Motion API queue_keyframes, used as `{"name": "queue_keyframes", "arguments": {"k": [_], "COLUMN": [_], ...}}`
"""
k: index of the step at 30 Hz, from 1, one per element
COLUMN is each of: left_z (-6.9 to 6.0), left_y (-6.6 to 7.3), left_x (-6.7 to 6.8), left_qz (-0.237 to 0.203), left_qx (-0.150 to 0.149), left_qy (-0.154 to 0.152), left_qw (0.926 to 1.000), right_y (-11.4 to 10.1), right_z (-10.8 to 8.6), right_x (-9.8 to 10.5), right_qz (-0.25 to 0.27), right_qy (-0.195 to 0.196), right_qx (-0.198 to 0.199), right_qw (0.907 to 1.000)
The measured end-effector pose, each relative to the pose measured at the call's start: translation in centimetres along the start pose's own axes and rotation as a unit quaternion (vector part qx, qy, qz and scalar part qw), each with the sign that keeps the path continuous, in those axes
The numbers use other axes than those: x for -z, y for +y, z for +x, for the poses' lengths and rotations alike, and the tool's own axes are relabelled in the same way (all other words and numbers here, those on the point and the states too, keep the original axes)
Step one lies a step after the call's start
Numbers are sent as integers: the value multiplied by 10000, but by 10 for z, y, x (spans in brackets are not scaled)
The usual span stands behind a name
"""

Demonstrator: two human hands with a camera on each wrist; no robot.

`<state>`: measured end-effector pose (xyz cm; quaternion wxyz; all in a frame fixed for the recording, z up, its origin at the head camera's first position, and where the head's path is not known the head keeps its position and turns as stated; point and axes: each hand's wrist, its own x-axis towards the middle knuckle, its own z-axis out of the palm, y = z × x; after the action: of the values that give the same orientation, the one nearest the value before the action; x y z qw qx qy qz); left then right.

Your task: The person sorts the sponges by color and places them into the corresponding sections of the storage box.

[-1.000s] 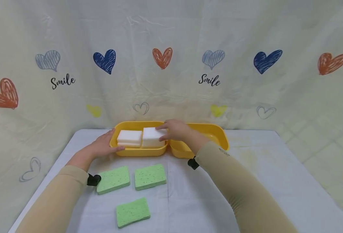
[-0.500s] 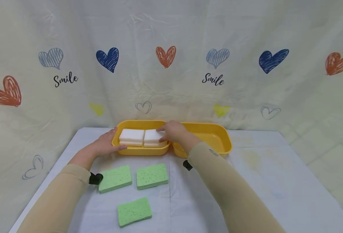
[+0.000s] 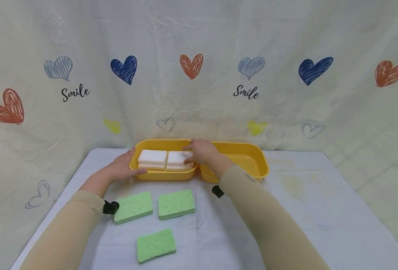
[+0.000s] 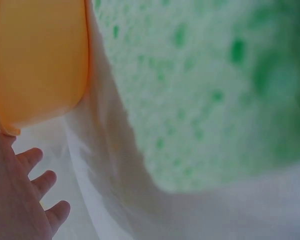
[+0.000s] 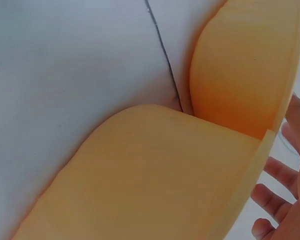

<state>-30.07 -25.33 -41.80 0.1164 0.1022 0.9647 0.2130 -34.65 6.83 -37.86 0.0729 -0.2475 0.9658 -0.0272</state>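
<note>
Two side-by-side stacks of white sponge blocks, the left stack (image 3: pixel 152 157) and the right stack (image 3: pixel 179 159), lie inside a yellow tray (image 3: pixel 161 175). My left hand (image 3: pixel 120 167) rests on the tray's left end, thumb by the front rim and fingers spread along the side. In the left wrist view its fingers (image 4: pixel 45 184) stretch out past the tray wall. Over the tray's right end, my right hand (image 3: pixel 203 152) touches the right stack with extended fingertips. The right wrist view shows its fingers (image 5: pixel 275 202) beyond the rim; their tips' contact is hidden there.
A second yellow tray (image 3: pixel 246 159) stands against the first on the right, partly behind my right arm. Three green sponges lie in front: a left one (image 3: pixel 133 207), a right one (image 3: pixel 176 204) and a nearer one (image 3: pixel 156 245). A heart-printed curtain (image 3: pixel 199 105) hangs behind.
The right white stack has settled lower, level with the left one, as my right hand moved slightly down. My left hand stays at the tray's left end. The head view shifted a little.
</note>
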Motion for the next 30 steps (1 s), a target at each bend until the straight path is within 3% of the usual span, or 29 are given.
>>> {"name": "queue_keyframes", "arguments": {"k": [8,16,25,30], "left_z": [-1,-5,-6,-5], "left_y": [-2,3,6,6], "left_x": [-3,2,4,3], "left_qz": [-37,-28,66,84], "left_qx": [-40,-47,-85,-133], "left_qy": [-1,-48,-34,-33], "left_qw": [10000,10000,9999,9999], "right_y": [4,18,60,92], "right_z": [-17,-46,-86,-116], "right_x": [7,18,22,18], "right_qz": [569,1230,1594,1462], "right_qy": [297,542,716,790], "right_qx": [46,-72,-436,-698], "right_qw": [9979,9909,9836,9836]}}
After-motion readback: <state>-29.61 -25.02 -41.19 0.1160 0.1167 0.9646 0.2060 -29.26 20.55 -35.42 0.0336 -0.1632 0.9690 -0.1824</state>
